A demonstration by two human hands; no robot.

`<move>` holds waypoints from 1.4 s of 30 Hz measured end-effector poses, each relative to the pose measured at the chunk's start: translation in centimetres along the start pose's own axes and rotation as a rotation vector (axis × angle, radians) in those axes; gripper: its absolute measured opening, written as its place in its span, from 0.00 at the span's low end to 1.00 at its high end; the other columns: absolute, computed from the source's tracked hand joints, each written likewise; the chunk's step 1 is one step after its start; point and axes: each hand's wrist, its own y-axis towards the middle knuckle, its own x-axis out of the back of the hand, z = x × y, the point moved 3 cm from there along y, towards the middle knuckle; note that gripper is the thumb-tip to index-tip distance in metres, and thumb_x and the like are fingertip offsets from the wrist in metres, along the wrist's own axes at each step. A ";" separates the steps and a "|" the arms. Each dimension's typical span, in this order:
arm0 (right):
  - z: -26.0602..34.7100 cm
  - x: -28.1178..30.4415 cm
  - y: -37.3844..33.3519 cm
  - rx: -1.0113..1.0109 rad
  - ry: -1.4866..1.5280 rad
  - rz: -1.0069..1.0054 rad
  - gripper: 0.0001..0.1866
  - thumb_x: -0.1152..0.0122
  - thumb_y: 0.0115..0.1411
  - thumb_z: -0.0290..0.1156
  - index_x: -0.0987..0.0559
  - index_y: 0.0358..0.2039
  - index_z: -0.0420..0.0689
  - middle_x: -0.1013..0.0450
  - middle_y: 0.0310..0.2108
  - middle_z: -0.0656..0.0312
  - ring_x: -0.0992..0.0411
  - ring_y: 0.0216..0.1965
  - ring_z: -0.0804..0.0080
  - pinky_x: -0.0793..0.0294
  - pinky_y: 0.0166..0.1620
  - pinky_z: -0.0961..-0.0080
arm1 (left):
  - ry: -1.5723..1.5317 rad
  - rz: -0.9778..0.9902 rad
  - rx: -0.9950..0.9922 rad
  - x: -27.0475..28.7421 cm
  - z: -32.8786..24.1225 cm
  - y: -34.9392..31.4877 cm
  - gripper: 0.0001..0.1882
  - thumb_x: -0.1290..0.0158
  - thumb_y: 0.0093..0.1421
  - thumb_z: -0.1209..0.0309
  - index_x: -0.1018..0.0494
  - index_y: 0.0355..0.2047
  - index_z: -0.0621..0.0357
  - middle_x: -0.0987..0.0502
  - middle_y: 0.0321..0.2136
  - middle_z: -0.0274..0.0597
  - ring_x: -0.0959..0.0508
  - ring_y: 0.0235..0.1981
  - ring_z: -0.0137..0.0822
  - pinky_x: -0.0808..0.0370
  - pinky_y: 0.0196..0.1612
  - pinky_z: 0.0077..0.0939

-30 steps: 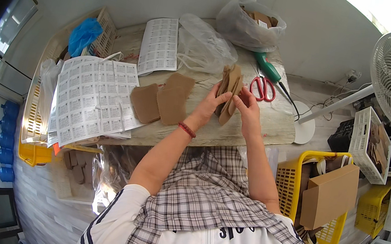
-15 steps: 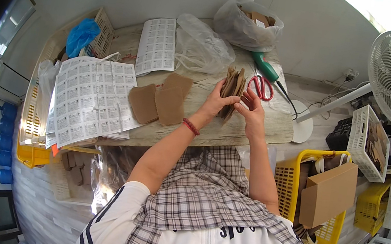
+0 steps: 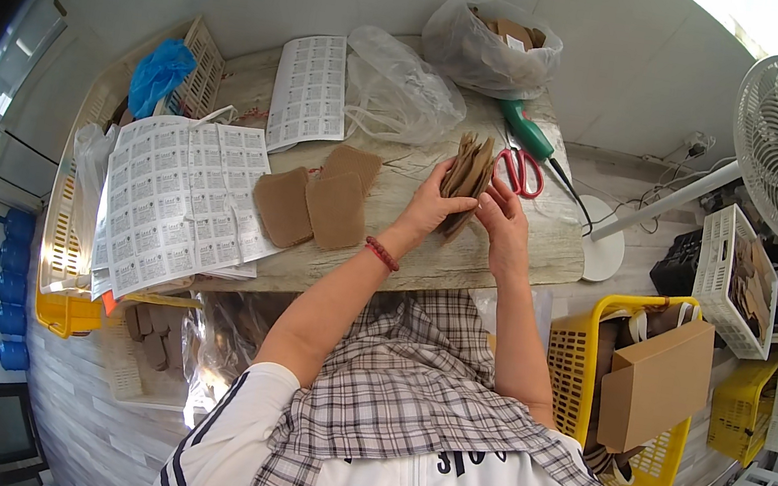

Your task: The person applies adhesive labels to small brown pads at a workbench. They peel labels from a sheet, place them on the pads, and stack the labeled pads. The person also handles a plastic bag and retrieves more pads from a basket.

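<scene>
In the head view, holding a bunch of brown round-cornered pieces (image 3: 474, 167) in the left hand (image 3: 428, 207), above the table (image 3: 556, 245). Wrapping it firmly with the fingers, with the thumb across the front. Touching it at the three o'clock side with the bent fingers of the right hand (image 3: 504, 224); cannot tell whether pinching a piece or just resting there.

Seems partly done: many gathered into one bunch, but not lined up neatly. Lying flat and out of the bunch, toward nine o'clock from it: three loose brown pieces (image 3: 334, 210), partly on top of each other. Too crowded to count in the hand, so hard to say how much is left.

Looks thin, flat and plain brown, like card or felt; cannot tell which. Standing on edge in the hand, sticking up unevenly toward twelve o'clock and narrowing to a point toward six.

Close by at two o'clock, red-handled scissors (image 3: 520, 174). At one o'clock, a green tool with a black cord (image 3: 528, 131). At twelve, a whitish plastic bag (image 3: 485, 61) with more brown bits inside. Out past the loose ones, near nine, printed label sheets (image 3: 179, 202).
</scene>
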 end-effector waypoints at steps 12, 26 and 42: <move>0.5 -0.4 0.7 0.157 -0.246 -0.177 0.26 0.38 0.61 0.24 0.31 0.59 0.36 0.26 0.51 0.53 0.24 0.47 0.65 0.22 0.48 0.70 | 0.122 -0.006 -0.112 -0.9 0.6 0.2 0.49 0.30 0.51 0.72 0.46 0.69 0.62 0.31 0.60 0.45 0.29 0.60 0.35 0.31 0.62 0.30; 0.4 0.8 0.4 0.339 -0.517 -0.312 0.09 0.45 0.66 0.28 0.21 0.43 0.40 0.21 0.33 0.56 0.23 0.36 0.65 0.25 0.40 0.67 | 0.088 -0.014 -0.071 -0.9 0.5 0.4 0.39 0.40 0.63 0.65 0.44 0.68 0.66 0.31 0.60 0.47 0.30 0.60 0.35 0.34 0.63 0.27; 1.5 -0.6 -0.2 0.373 -0.587 -0.348 0.24 0.42 0.62 0.26 0.31 0.59 0.43 0.23 0.48 0.49 0.23 0.48 0.54 0.25 0.50 0.63 | 0.016 0.001 -0.035 -0.6 0.0 -0.1 0.38 0.40 0.61 0.70 0.44 0.68 0.66 0.32 0.62 0.47 0.31 0.61 0.35 0.36 0.65 0.28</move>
